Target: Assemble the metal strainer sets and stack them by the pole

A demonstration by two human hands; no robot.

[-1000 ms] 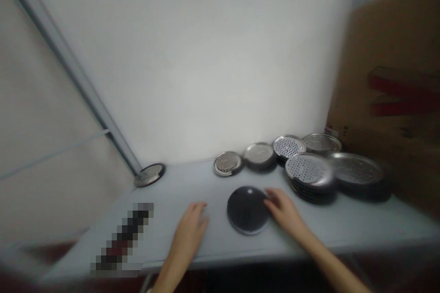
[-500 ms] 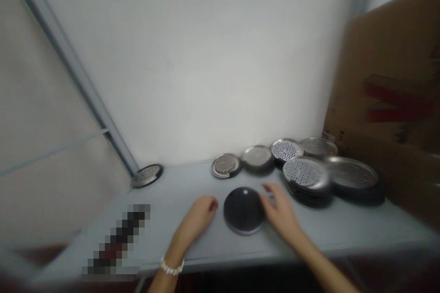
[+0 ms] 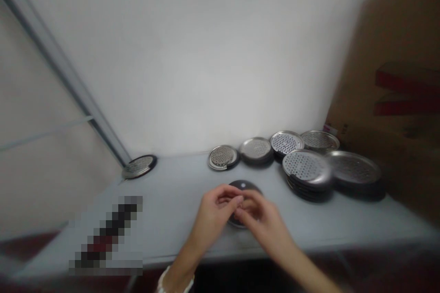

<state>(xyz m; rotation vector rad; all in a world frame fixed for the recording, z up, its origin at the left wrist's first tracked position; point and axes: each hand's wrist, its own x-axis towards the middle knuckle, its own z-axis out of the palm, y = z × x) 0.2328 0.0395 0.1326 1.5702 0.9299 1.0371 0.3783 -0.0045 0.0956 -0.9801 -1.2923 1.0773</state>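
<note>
Since the last shot, both hands have closed in over the dark round disc, which sat between them before. The left hand and right hand are curled, with fingertips meeting right on top of it, but I can't tell if they're gripping it. The stacked perforated metal trays sit just off to the right, on the pale table.

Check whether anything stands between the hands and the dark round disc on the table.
Nothing visible does: the left hand and right hand sit directly over the dark round disc, meeting above it and hiding most of it.
</note>
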